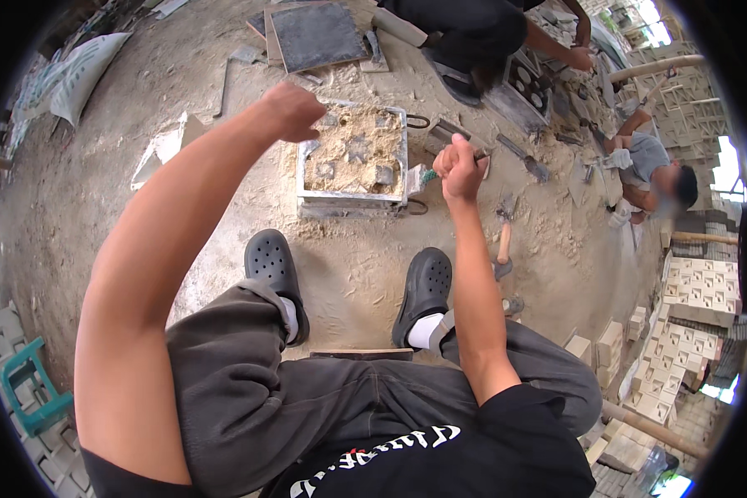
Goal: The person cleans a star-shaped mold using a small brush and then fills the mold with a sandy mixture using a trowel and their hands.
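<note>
Seen from above, the person sits low with both knees bent, and two black clogs (pixel 349 290) rest flat on the sandy ground (pixel 83 191). The left arm comes up from the lower left edge, bent at the elbow. The left hand (pixel 295 109) hangs curled over the near left corner of the metal mould tray (pixel 353 197); its grip is loosely closed, and whether it has anything in it cannot be told. The right arm rises straight from the lower middle. The right hand (pixel 459 168) is a tight fist just beside the tray's right edge, its grip wrapped round a thin tool (pixel 423 176) with a greenish end; most of the tool is hidden by the fingers.

The tray lies on the ground just beyond the clogs, filled with sandy mix, with several small grey blocks poking through. One hammer (pixel 503 241) with a wooden handle lies on the ground to the right of the tray, near the right clog. Beyond the tray's far edge a dark square slab (pixel 317 35) lies flat. A white sack (pixel 79 70) sits far left. Two other people (pixel 660 170) crouch at work at the far right, well apart. Stacks of pale patterned blocks (pixel 697 290) stand along the right edge.
</note>
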Tool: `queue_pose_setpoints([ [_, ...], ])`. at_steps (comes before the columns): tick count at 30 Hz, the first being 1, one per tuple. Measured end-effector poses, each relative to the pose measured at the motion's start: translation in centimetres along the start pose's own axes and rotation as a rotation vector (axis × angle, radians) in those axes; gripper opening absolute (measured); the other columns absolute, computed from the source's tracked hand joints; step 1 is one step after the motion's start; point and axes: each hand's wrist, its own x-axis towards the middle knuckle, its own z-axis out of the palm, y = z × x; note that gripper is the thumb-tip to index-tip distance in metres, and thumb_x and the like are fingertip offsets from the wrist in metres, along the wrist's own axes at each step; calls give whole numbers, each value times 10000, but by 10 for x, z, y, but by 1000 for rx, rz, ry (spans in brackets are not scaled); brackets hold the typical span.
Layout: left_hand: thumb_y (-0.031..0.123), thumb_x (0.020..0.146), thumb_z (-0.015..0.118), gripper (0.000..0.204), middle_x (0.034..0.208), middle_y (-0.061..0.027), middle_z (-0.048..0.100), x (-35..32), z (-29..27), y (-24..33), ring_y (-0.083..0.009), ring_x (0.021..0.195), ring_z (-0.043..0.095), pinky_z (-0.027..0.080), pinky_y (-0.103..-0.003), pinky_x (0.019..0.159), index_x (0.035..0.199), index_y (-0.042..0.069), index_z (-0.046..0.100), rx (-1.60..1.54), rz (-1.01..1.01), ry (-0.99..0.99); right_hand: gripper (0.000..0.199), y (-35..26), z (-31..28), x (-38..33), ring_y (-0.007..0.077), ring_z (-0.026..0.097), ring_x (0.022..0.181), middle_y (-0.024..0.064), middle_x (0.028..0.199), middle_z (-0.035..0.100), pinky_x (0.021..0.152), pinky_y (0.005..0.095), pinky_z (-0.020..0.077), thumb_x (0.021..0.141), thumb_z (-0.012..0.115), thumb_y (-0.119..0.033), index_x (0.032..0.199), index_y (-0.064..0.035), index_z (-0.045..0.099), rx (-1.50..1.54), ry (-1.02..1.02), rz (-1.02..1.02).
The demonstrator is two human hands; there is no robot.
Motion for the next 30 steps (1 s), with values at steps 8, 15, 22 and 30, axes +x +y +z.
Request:
queue_pose_setpoints([
  [8,449,935,628,396,1077,-56,650,-6,45,57,-190,1029,629,517,-377,927,1123,101,608,59,240,-43,502,6,-5,1,114,253,354,-8,437,276,371,309,226,948,531,-157,515,-142,278,147,75,43],
  [15,671,782,680,1080,1605,-186,237,1,78,83,-317,1467,282,281,-453,1172,1550,70,217,2,135,-8,492,19,33,17,93,304,361,-27,448,326,374,284,247,955,555,-174,523,-152,321,-162,-35,114],
  [22,622,869,617,957,1623,-131,221,5,85,73,-275,1478,272,238,-449,1209,1549,71,228,79,229,-138,486,7,38,16,86,302,375,-29,468,379,379,289,246,957,557,-173,516,-139,353,-204,-52,-26],
  [30,513,933,611,608,1128,-69,661,10,27,-9,-210,1028,636,500,-397,968,1366,103,487,33,18,-121,485,5,53,19,60,393,411,-55,465,425,418,269,284,958,573,-199,506,-100,427,-181,-137,50],
])
